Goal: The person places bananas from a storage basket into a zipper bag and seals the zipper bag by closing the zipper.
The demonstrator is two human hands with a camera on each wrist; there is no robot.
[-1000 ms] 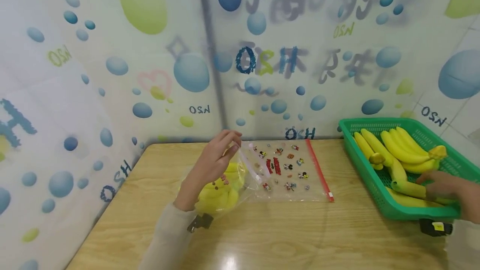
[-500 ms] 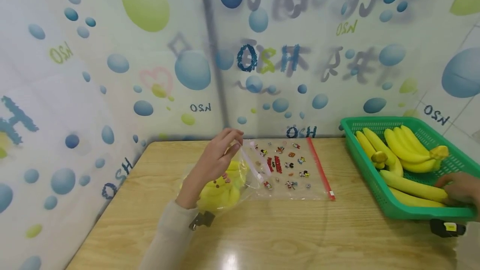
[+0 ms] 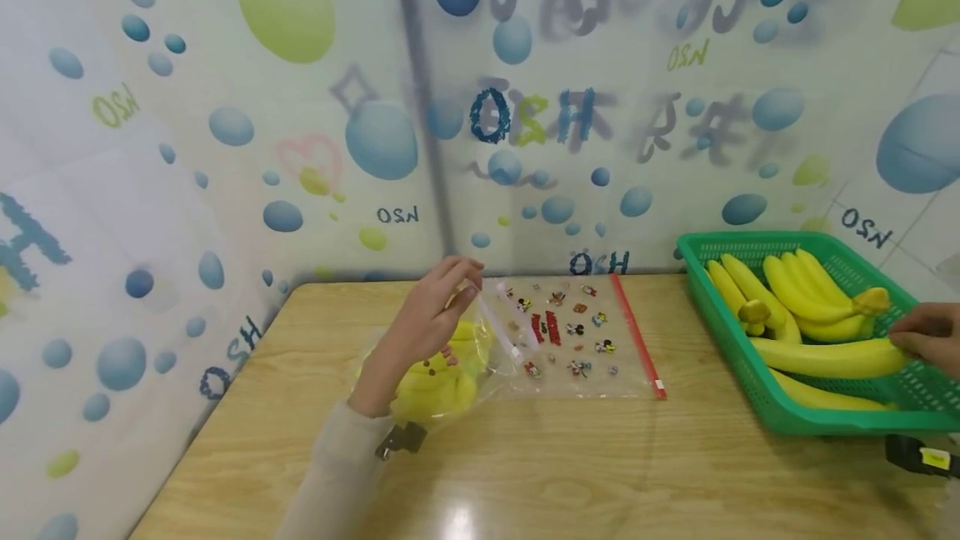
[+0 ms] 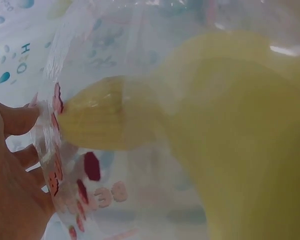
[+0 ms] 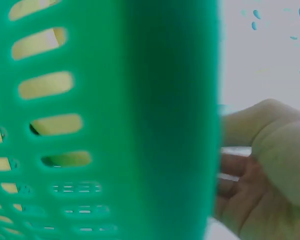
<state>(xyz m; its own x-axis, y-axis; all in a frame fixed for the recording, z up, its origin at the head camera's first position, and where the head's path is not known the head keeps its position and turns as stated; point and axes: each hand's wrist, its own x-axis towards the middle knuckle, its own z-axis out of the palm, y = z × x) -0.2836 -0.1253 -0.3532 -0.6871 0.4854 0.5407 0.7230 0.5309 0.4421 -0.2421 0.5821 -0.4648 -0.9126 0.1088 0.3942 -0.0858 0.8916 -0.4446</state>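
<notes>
Left hand point(image 3: 423, 327) pinching a clear bag's point(image 3: 498, 330) edge; right hand point(image 3: 933, 338) pinching a banana's point(image 3: 832, 358) end.
The raised edge probably props the mouth open over bagged bananas point(image 3: 453, 386); the green basket point(image 3: 843, 422) holds the pinched banana, its wall hiding how firm that grip is in the wrist view.

I face a pale wall covering point(image 3: 307, 98) printed with blue ovals point(image 3: 381, 140), lime-green ovals point(image 3: 285, 5) and H2O lettering point(image 3: 576, 117) that I see back to front. Across it I see a dark vertical band point(image 3: 422, 98), a faint pink heart point(image 3: 309, 144) and a grey diamond outline point(image 3: 366, 83) to its left, blurred grey strokes point(image 3: 723, 11) to its right. Below me spreads a light wooden table point(image 3: 570, 473), a patch of glare point(image 3: 457, 521) shining on its near part
</notes>
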